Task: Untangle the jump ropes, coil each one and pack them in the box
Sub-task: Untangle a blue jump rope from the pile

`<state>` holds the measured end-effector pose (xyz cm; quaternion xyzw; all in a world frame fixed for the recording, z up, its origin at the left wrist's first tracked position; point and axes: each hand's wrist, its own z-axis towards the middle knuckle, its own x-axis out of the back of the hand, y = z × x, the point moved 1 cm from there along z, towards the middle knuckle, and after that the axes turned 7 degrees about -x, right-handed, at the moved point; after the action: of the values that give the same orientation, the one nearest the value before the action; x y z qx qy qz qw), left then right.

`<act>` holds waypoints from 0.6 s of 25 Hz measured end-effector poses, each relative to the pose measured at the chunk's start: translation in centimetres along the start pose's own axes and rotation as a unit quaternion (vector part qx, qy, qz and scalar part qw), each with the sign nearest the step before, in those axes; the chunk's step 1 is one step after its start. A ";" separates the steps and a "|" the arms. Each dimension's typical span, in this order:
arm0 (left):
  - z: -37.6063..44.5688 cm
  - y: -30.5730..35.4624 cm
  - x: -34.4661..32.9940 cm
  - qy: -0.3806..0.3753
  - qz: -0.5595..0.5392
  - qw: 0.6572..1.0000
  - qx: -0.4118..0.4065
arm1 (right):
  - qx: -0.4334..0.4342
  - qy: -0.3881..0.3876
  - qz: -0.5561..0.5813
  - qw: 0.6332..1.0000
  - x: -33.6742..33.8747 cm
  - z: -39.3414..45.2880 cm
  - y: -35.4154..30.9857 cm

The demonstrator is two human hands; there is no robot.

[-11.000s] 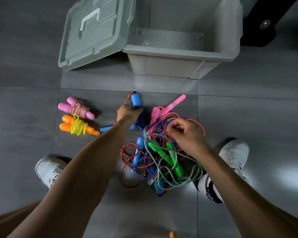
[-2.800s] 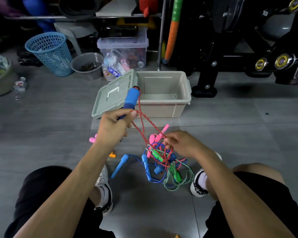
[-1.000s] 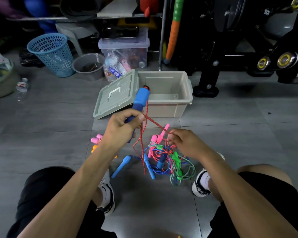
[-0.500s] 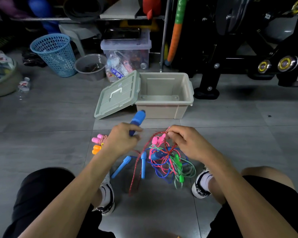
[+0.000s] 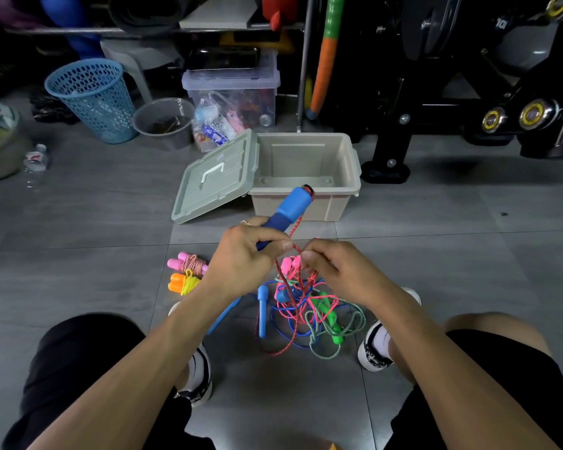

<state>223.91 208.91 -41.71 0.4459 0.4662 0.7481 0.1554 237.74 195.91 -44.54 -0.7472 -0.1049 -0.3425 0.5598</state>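
— Where is the rope being worked, and how is it held?

— The blue plastic handle (image 5: pixel 291 206) is clasped in the left hand (image 5: pixel 241 261), fingers curled round its lower end; its long axis is tilted up and away to the right, toward the open beige plastic box (image 5: pixel 306 203). The red speckled cord (image 5: pixel 288 287) is pinched in the grip of the right hand (image 5: pixel 335 271), just beside the left thumb.

— And from that grip, which way does the rest lie?

— Straight down. The cord is seen to drop into the tangled heap of pink, blue and green ropes (image 5: pixel 306 313) on the grey tiled floor (image 5: pixel 436 254), between the feet. A pull upward is judged necessary. Two coiled ropes, pink-handled (image 5: pixel 189 263) and orange-handled (image 5: pixel 182 282), lie left of the heap, not yet boxed.
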 end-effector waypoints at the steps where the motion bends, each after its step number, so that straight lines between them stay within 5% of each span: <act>1: 0.1 0.0 0.2 0.019 -0.019 1.000 0.014 | -0.010 -0.009 -0.011 1.000 -0.2 0.2 0.4; 7: 0.2 0.5 2.1 0.095 -0.136 0.986 0.015 | -0.057 -0.037 -0.074 0.995 -0.8 0.6 3.1; 10: 0.1 -0.7 2.4 0.105 -0.119 0.982 0.107 | -0.057 -0.023 -0.046 0.997 -0.4 0.3 2.9; 13: 0.4 -3.1 3.0 -0.031 0.091 0.967 0.236 | -0.030 0.017 -0.034 0.999 0.3 0.2 1.6; 15: 0.0 -3.5 2.4 -0.139 0.183 0.947 0.225 | 0.003 0.039 -0.027 0.999 1.0 -0.3 0.8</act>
<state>221.95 212.30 -43.37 0.6464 0.5067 0.5699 -0.0248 238.83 195.10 -44.46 -0.7287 -0.1043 -0.3858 0.5562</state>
